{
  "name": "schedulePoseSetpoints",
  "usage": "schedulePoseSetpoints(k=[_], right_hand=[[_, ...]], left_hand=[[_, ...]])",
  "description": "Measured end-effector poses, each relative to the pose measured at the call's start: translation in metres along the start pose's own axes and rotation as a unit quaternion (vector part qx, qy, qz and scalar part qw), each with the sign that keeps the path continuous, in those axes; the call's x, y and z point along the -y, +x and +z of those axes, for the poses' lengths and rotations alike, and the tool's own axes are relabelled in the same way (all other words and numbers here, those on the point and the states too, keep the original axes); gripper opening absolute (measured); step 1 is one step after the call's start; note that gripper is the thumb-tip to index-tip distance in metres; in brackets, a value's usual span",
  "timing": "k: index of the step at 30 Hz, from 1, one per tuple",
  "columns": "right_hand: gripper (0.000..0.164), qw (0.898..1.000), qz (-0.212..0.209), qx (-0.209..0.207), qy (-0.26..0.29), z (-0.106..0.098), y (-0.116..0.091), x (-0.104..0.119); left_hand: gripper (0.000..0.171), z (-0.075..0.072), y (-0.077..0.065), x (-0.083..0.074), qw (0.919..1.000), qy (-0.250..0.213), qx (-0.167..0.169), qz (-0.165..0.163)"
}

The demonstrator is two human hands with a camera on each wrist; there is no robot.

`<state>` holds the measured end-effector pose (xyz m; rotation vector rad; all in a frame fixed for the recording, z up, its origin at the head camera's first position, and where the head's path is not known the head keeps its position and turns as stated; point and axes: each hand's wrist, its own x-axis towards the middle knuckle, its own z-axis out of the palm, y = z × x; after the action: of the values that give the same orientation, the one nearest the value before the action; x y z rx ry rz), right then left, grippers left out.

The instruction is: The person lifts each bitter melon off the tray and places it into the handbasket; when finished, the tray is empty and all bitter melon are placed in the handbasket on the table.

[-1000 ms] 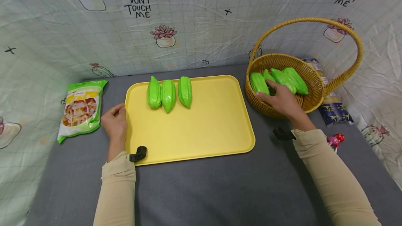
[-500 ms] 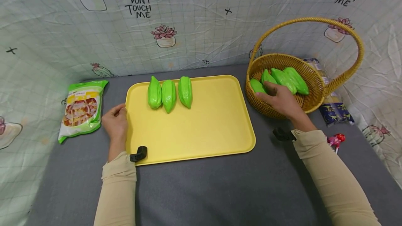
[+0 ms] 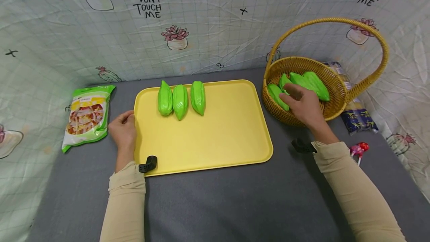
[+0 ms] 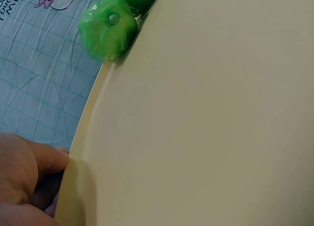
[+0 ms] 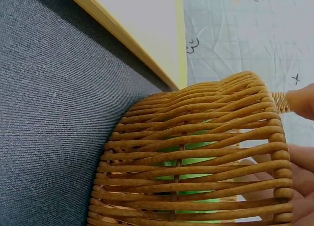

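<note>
Three shiny green star fruits [image 3: 180,102] lie side by side along the back of the yellow tray [image 3: 218,133]. At the tray's left rim is my left hand [image 3: 123,132], its fingers curled and holding the edge; the left wrist view has the fingertips right at the rim. My right hand [image 3: 307,109] reaches over the front of the wicker basket [image 3: 336,104], thumb and fingers apart, close above a star fruit [image 3: 277,96] at the basket's left side. Several star fruits [image 3: 315,83] lie in the basket, partly behind that hand.
A green-and-white food bag [image 3: 88,117] lies left of the tray. Behind the basket's right side is a patterned packet [image 3: 359,118], and a red-and-pink lollipop [image 3: 359,148] lies by my right sleeve. The tall basket handle [image 3: 330,20] arches above the basket.
The star fruit at the basket's left has sunk lower and lies tilted; my right hand has let go of it and drawn slightly right. The left hand has stayed in place.
</note>
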<state>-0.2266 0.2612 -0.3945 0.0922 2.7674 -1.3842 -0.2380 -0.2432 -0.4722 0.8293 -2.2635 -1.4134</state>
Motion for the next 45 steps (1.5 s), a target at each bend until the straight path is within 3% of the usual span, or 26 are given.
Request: schedulePoseSetpoints(k=[5,13,33,45], right_hand=[[0.065,0.999,-0.026,-0.046,0.005,0.004,-0.002,0.002],[0.061,0.996,-0.056,-0.063,0.028,0.011,-0.007,0.009],[0.07,0.991,-0.119,-0.045,0.051,0.036,-0.022,0.048],[0.075,0.99,-0.127,0.001,0.066,0.061,-0.017,0.061]], left_hand=[[0.029,0.0,0.001,0.0,1.0,-0.002,0.004,-0.005],[0.028,0.001,0.002,0.001,1.0,-0.003,0.002,-0.002],[0.027,-0.001,0.002,0.002,0.9999,-0.009,0.002,0.006],[0.029,0.0,0.002,0.002,1.0,-0.004,0.004,-0.002]])
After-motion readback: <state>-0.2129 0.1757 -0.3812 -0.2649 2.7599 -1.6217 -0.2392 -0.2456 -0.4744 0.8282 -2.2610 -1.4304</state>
